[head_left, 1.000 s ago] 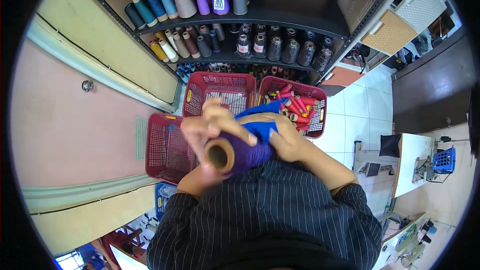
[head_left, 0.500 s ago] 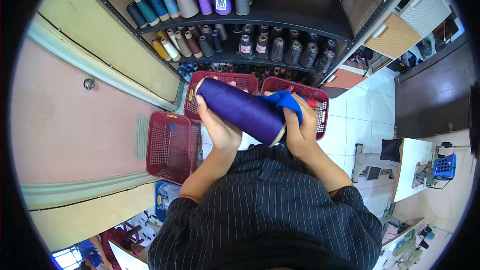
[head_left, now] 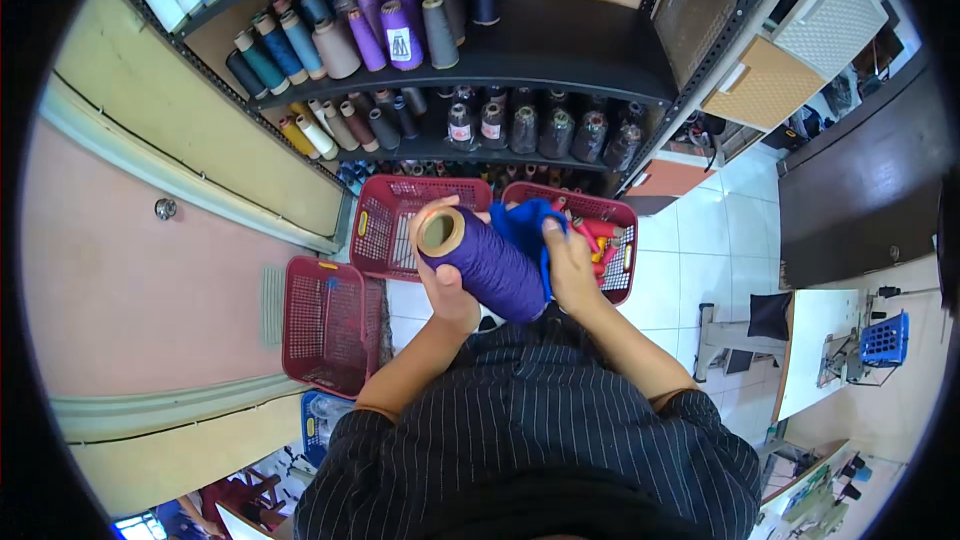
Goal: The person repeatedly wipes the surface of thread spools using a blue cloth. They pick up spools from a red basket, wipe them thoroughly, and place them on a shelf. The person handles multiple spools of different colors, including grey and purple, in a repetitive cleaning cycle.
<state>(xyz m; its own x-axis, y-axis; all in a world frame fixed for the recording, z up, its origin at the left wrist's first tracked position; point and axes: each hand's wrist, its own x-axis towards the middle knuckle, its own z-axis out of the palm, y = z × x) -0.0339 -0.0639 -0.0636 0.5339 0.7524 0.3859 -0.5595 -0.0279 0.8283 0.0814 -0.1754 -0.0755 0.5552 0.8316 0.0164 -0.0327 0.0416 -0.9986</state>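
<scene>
A large cone of dark purple thread (head_left: 492, 265) is tilted in front of my body, its open cardboard end facing up and to the left. My left hand (head_left: 442, 275) wraps round that end, with the thumb along the near side and fingertips showing beyond the far side. A bright blue cloth (head_left: 522, 232) lies against the far right side of the cone. My right hand (head_left: 570, 268) grips the cloth and presses it to the thread; its lower fingers are hidden by the cloth.
Ahead stand dark shelves (head_left: 570, 40) with many thread cones. Below them are a red basket (head_left: 375, 240) and another red basket (head_left: 625, 275) holding red and yellow cones. A third red basket (head_left: 300, 340) stands at left. A sewing table (head_left: 815, 340) is at right.
The cone has turned so its hollow end now faces up toward me. Both hands have shifted slightly left and lower, and more of the blue cloth shows. My view has tilted up toward the shelves.
</scene>
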